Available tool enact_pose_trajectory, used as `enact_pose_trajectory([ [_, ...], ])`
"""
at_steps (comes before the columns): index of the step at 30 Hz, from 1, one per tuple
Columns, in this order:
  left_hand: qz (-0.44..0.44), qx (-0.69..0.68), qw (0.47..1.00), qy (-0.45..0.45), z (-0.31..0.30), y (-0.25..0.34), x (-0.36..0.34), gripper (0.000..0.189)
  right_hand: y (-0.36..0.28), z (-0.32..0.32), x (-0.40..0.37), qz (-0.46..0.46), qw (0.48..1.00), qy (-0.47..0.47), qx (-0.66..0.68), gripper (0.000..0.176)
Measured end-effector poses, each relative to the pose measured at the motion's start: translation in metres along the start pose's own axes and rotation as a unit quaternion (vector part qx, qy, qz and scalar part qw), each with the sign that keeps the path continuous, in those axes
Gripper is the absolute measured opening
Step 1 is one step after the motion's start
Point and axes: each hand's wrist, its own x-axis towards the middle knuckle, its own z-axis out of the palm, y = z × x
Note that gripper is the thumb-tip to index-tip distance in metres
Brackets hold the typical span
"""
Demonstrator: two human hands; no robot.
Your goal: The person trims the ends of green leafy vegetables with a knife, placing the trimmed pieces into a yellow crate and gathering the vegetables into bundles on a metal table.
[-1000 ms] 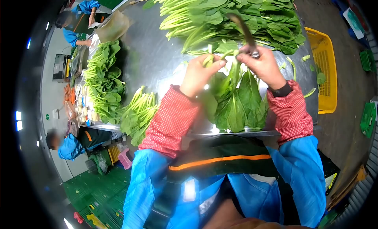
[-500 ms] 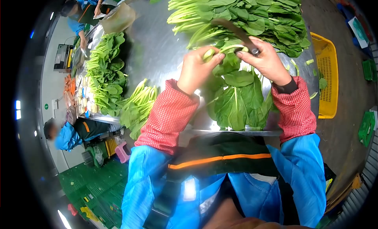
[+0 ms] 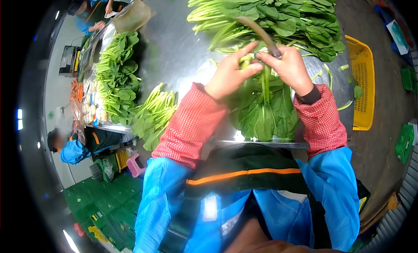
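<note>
My left hand [image 3: 230,74] is closed around the pale stem ends of some leafy greens [image 3: 263,116], whose broad leaves hang toward the table's front edge. Close beside it, my right hand [image 3: 291,68] grips a curved brown knife [image 3: 257,32] that points up and to the left, thumb and fingers right at the stems. Beyond both hands lies a large pile of leafy greens [image 3: 278,18], stems to the left. A smaller bunch [image 3: 156,116] rests left of my left forearm.
The metal table [image 3: 163,44] carries another row of greens [image 3: 116,79] at left and stem scraps [image 3: 344,68] at right. A yellow crate [image 3: 363,83] stands past the right edge. Two people in blue [image 3: 76,152] [image 3: 102,2] work at left, near green crates [image 3: 102,205].
My hands have come closer together, and the stems between them have turned from stretched sideways to upright. The knife has shifted slightly with my right hand. A far person's hand has moved.
</note>
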Motion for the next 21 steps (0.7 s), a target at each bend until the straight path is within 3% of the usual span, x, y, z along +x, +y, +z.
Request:
enact_pose_trajectory([
  [1,0.104,0.055,0.993,0.029,0.004,-0.014,0.003,0.055,-0.002,0.008,0.000,-0.014,1.000,-0.007,0.008,0.035],
  [3,0.013,0.027,1.000,-0.006,-0.001,-0.010,-0.001,0.047,-0.009,0.012,-0.001,-0.038,0.998,-0.013,-0.049,0.035],
  [5,0.045,0.062,0.997,0.000,-0.006,-0.024,-0.004,0.040,-0.020,0.007,0.000,-0.061,0.991,-0.050,-0.109,0.035],
  [9,0.097,0.213,0.972,0.010,-0.017,-0.014,-0.023,0.034,-0.010,0.005,0.007,0.022,0.973,-0.230,-0.026,0.034],
  [14,0.115,0.356,0.926,0.044,-0.045,0.008,-0.050,0.027,-0.012,0.022,0.005,0.072,0.947,-0.295,0.103,0.029],
  [17,0.069,0.374,0.917,0.120,-0.095,-0.011,-0.076,0.028,0.023,0.031,0.004,0.105,0.946,-0.277,0.130,0.029],
  [19,-0.007,0.273,0.949,0.154,-0.131,-0.021,-0.097,0.026,0.043,0.047,0.002,0.079,0.964,-0.235,0.102,0.030],
  [21,-0.056,0.152,0.973,0.163,-0.148,-0.012,-0.112,0.022,0.048,0.079,-0.004,-0.041,0.990,-0.134,0.034,0.036],
])
